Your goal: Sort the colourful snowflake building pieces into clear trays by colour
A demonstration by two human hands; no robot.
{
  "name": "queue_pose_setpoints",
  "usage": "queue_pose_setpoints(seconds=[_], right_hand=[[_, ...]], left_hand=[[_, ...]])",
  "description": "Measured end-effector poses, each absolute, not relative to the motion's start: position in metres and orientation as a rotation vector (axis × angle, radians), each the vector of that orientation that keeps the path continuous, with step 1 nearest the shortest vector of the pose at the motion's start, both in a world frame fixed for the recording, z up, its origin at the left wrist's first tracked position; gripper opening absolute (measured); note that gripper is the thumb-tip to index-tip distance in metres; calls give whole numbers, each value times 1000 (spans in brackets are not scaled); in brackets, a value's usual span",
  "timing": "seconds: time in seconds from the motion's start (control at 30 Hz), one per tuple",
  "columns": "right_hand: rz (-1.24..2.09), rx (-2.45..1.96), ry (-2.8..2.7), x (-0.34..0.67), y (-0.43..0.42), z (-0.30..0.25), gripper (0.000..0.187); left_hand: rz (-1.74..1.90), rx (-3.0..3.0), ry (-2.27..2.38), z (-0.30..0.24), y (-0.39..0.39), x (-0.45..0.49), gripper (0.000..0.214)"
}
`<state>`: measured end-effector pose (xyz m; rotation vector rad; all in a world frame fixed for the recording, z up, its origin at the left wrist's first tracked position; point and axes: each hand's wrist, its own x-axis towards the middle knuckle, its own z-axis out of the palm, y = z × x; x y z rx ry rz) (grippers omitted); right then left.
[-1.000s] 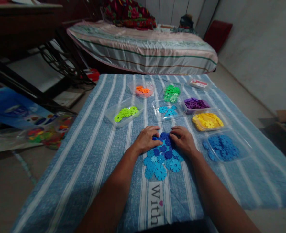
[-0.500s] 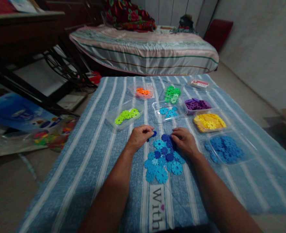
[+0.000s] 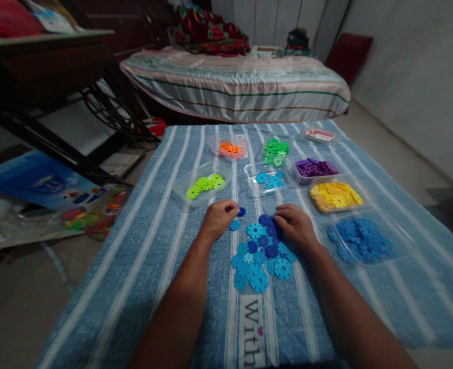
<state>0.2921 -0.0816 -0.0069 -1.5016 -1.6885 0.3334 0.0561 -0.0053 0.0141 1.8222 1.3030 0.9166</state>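
Blue discs (image 3: 259, 259) lie heaped, left hand (image 3: 219, 219) pinching a dark disc (image 3: 242, 211), right hand (image 3: 296, 225) curled on them, grip unclear; a loose pinch could drop it among the paler ones.

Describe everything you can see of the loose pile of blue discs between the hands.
The pile of blue discs lies loose on the striped cloth, outside any tray. It mixes light blue and dark blue flat pieces with notched, gear-like rims, plastic by the look, overlapping in a flat heap. The right hand rests its fingers on the pile's far right edge. Two strays lie apart at its left, one dark blue disc at the fingertips of the left hand.
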Motion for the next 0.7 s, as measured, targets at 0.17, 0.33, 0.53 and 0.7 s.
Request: queue_pose_setpoints(seconds=[0.17, 0.33, 0.53, 0.7], right_hand=[[334, -1514, -1679, 291, -81, -6, 17], [327, -1502, -1677, 291, -81, -8, 18], [335, -1497, -1663, 292, -80, -11, 18], [330, -1495, -1653, 293, -79, -12, 18]], left_hand=[[893, 1718, 1282, 17, -6, 53, 11], [819, 1742, 1340, 21, -5, 53, 11], [525, 1910, 1466, 41, -9, 44, 17], [159, 2010, 1413, 60, -17, 43, 16]])
